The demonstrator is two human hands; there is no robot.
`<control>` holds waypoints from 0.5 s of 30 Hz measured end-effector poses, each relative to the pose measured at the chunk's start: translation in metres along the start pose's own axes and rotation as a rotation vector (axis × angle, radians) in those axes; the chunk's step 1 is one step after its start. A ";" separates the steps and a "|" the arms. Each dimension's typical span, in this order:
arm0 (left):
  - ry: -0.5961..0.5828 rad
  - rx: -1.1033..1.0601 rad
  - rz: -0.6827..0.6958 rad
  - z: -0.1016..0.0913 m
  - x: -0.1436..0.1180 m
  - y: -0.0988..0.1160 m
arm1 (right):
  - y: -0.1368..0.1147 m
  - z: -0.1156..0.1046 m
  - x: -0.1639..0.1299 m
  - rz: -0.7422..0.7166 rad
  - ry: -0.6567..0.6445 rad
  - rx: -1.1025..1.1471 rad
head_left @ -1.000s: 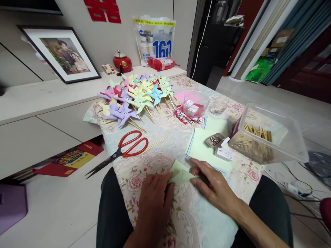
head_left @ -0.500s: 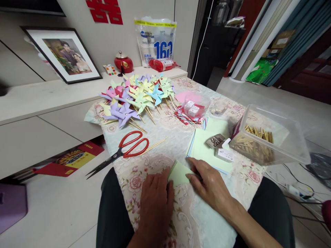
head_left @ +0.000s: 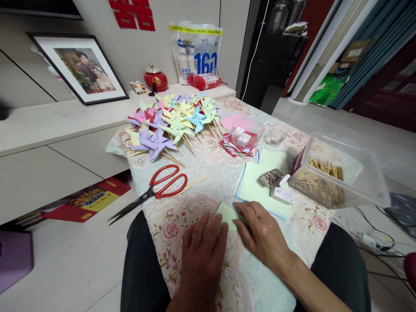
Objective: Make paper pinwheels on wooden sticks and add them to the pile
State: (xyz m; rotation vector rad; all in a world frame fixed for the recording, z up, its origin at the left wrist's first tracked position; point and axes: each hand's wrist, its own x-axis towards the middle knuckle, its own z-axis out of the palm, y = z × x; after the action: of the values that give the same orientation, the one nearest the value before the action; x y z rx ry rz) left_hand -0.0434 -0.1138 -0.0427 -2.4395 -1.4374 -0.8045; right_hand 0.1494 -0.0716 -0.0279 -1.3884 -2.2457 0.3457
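- Down at the near edge of the floral-patterned tablecloth (head_left: 195,167), left hand (head_left: 203,249) spread flat, fingers together, pressing on the small folded pale-green paper square (head_left: 227,213), apparently to pin it against the cloth.
- Right hand (head_left: 261,236) laid palm-down on the same paper from the other side, fingertips (head_left: 238,222) on its edge, seemingly creasing a fold; nothing gripped in either hand, only pressed.
- Just beyond the right hand, a stack of pale-green and blue paper sheets (head_left: 256,188), weighted by a small open box of metal pins (head_left: 270,177) and a white labelled box (head_left: 282,195).
- Further right, a clear plastic tub of short wooden sticks (head_left: 328,177), close enough to reach.
- Left of the sheets, red-handled scissors (head_left: 156,188) lying with blades toward the table edge, a thin wooden skewer (head_left: 195,182) beside the handles.
- Well apart at the far end, a heap of pastel paper pinwheels on sticks (head_left: 172,123), kept away from the folding spot.
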 end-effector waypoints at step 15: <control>0.046 -0.126 -0.052 0.010 -0.012 0.017 | -0.020 -0.008 -0.024 -0.248 -0.011 -0.124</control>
State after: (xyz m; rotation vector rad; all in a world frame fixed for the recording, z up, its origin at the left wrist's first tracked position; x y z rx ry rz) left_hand -0.0301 -0.1269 -0.0563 -2.4654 -1.4818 -0.9840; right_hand 0.1474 -0.1019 -0.0181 -1.1490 -2.4501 0.1320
